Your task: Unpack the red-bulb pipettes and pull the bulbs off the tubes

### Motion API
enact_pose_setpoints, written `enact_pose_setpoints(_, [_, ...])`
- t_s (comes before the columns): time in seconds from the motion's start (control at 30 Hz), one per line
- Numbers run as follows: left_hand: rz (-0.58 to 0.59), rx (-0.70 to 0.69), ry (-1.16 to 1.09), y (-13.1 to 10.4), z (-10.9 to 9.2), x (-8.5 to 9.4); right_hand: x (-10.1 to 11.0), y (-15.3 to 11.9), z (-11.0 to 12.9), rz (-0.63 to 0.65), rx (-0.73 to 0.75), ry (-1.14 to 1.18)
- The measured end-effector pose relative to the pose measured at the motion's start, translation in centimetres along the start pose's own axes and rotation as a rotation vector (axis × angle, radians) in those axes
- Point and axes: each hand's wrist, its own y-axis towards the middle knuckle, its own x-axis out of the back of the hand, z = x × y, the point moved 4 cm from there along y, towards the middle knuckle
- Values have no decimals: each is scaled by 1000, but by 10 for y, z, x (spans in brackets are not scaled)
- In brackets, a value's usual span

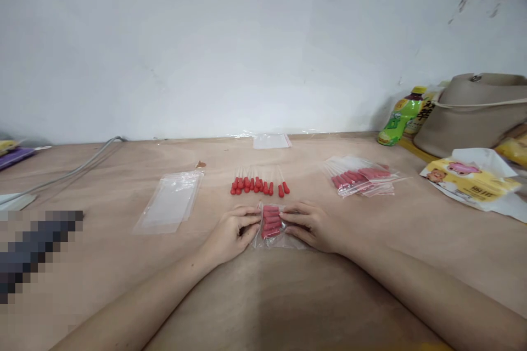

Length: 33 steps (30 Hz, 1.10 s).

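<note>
A clear plastic bag with several red rubber-bulb droppers [272,222] lies on the table between my hands. My left hand [236,230] pinches the bag's left edge between thumb and fingers. On the other side, my right hand [310,225] has its fingertips on the bag's right part, fingers slightly apart and resting on the plastic. Just beyond are several loose droppers with red bulbs [258,184], their clear stems pointing away. Flat empty bags [171,202] are stacked to the left. To the right lies a pile of filled bags [362,177].
A small stack of bags [272,141] lies near the wall. At the right are a green bottle [399,118], a beige bag [473,115] and a yellow-white wrapper [473,178]. A grey cable [82,167] and a blurred dark object [37,247] lie left.
</note>
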Motion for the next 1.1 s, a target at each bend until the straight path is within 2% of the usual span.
enact_pose_setpoints(0.17, [43, -5, 10, 1, 3, -1, 0, 0, -2, -42, -3, 28])
enact_pose_setpoints(0.37, [-16, 1, -86, 0, -2, 1, -1, 1, 0, -54, -11, 34])
enact_pose_setpoints(0.5, [50, -22, -133, 2, -8, -1, -1, 2, 1, -48, -53, 14])
enact_pose_setpoints(0.7, [131, 0, -5, 1, -18, -2, 1, 0, -1, -111, -53, -38])
enact_pose_setpoints(0.83, [100, -135, 162, -1, -26, -6, 3, -4, -5, -128, -62, -130])
enact_pose_setpoints(0.97, [49, -250, 358, -1, -31, -8, 3, -6, -6, -89, -78, -52])
enact_pose_setpoints(1.1, [91, -187, 310, 0, -31, -7, 5, -5, -4, -77, -67, -8])
